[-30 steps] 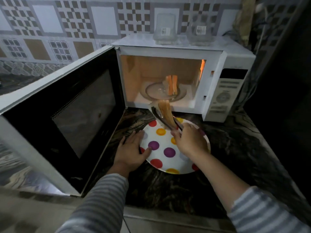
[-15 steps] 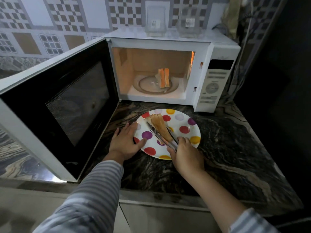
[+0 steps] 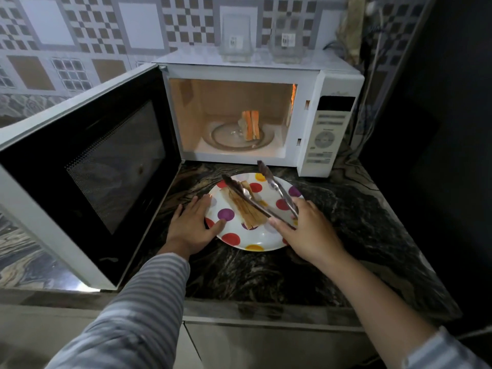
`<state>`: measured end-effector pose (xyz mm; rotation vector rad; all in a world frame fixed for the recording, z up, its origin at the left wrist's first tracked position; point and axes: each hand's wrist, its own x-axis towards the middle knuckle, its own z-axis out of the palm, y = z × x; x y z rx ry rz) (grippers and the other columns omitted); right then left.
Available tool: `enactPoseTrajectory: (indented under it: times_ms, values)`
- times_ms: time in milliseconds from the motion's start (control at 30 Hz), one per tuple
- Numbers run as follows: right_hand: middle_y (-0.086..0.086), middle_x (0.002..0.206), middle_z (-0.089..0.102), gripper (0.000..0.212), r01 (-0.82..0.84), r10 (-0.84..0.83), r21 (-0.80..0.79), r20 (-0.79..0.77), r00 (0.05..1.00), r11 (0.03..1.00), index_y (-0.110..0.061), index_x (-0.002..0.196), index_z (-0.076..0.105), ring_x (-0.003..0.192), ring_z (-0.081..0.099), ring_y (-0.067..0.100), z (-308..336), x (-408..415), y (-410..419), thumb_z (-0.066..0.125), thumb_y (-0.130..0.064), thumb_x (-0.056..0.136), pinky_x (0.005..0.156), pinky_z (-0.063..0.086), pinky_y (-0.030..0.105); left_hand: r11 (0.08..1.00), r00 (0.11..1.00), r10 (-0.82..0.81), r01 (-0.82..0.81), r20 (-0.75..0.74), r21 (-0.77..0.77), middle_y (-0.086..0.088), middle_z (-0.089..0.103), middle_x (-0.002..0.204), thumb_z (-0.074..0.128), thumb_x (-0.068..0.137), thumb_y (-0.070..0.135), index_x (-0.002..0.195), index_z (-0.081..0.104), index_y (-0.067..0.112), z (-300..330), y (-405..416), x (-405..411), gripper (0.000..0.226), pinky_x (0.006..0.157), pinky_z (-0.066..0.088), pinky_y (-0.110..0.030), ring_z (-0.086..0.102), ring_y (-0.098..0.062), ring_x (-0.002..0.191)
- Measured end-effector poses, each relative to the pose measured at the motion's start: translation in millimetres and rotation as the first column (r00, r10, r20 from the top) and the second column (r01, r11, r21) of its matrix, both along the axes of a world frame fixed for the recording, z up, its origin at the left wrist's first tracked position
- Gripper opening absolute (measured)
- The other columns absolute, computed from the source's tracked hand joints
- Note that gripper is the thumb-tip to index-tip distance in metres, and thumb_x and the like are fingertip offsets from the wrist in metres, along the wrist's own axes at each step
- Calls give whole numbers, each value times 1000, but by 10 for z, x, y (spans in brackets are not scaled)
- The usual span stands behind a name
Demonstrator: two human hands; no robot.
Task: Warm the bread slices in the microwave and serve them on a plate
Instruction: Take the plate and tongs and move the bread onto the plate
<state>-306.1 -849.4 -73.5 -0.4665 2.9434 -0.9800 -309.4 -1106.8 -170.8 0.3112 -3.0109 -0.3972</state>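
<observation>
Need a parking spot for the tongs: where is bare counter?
Free: dark counter right of the polka-dot plate, below the microwave panel; also the front strip. Crowded: between open door and plate, where the left hand rests.

Toasted bread slices (image 3: pixel 243 209) lie flat on white polka-dot plate (image 3: pixel 255 242), on dark counter just before microwave (image 3: pixel 306 83). Microwave white, door swung wide, cavity lit. More slices (image 3: pixel 251 125) stand upright on glass turntable (image 3: pixel 226 137).
</observation>
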Motion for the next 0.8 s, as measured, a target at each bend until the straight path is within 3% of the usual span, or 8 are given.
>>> enactPoseTrajectory:
  times_ms: [200,333,633,800]
  values:
    - [9,118,56,57,62,-62,-11,-57,996,998,-9,124,52,95,55,21,190,-442,-117,64,-48,85,57,33,22,1000,1000,9,-9,23,-6,10,12,160,7,64,80,153,6,27,27,18,0,104,119,0,-39,3,-9,147]
    - [11,118,58,63,126,-126,3,-42,991,992,-6,123,52,103,59,30,197,-838,-252,63,-53,84,69,38,27,1000,1000,17,-17,16,1,10,12,160,17,73,77,153,7,28,40,30,20,94,119,0,-38,4,-8,147]
    - [13,117,59,59,232,-232,13,11,973,973,-5,118,54,102,60,32,102,-1599,-714,61,-53,85,67,42,31,999,996,22,-18,-87,43,13,19,158,17,69,79,151,14,31,-3,-4,-6,95,118,4,-35,8,-5,146]
    - [10,97,66,46,243,-244,19,61,968,970,-9,90,58,88,65,31,95,-2046,-1027,58,-56,85,66,51,34,998,993,17,-10,-118,62,14,18,158,23,73,78,152,13,31,-30,-28,-33,92,116,1,-31,6,-3,146]
